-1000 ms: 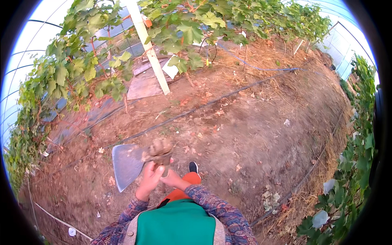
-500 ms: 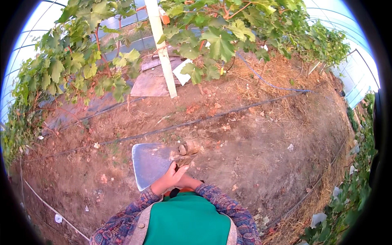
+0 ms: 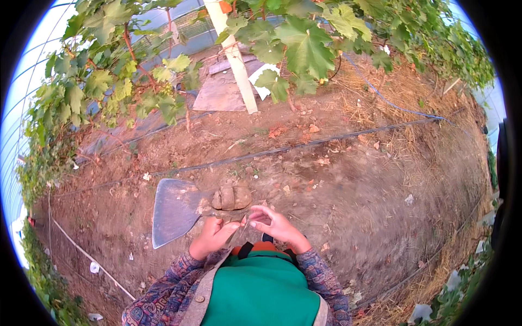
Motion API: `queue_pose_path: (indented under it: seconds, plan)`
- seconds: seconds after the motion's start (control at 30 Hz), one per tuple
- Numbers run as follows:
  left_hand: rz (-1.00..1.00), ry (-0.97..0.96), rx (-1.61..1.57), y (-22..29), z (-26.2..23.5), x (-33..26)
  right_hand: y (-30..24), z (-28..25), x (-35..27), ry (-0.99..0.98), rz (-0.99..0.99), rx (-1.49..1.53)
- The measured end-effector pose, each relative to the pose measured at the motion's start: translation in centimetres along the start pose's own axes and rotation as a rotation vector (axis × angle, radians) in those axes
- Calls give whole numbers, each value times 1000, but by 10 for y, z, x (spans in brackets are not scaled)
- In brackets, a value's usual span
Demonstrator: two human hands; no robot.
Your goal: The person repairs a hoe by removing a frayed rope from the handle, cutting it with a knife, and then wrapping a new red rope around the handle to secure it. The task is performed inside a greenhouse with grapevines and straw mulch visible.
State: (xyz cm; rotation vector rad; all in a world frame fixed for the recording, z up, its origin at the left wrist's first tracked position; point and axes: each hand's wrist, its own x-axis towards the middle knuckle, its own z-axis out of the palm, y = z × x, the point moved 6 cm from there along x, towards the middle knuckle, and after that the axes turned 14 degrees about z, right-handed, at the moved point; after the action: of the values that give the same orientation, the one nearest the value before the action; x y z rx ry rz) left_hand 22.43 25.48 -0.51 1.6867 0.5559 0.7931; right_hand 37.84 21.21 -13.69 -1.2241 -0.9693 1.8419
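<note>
My left hand is closed in front of my green apron, thumb pressed against the fingers. A thin, brownish edge shows by its thumb, too small to name. Just to its right, my right hand is raised with curved fingers apart and nothing visible in them. Beyond the left hand, a wide grey metal blade, like that of a shovel, is smeared with soil. Against its right side sits a brown, banded, soil-coloured lump, whose kind I cannot make out. Any handle is hidden.
A dark hose crosses the bare soil ahead. Behind it stand a pale post, flat boards and leafy grapevines. A blue line lies over straw at the right. A white cord runs at the left.
My hands, together before, have come apart, the right one now raised with its fingers parted. The view has shifted, and the blade and brown lump appear further left.
</note>
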Motion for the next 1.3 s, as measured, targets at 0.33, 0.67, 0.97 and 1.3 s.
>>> queue_pose_path:
  seconds: [0.33,0.67,0.97,1.3]
  plan:
    - [340,190,33,68,27,6,-98,32,-53,-204,-398,-389]
    - [508,245,-134,96,47,12,-97,39,-61,-58,-526,-399]
    - [278,334,-24,-12,57,8,17,-26,14,200,-351,-621]
    - [293,284,-171,-20,72,9,85,-87,12,140,-179,-1098]
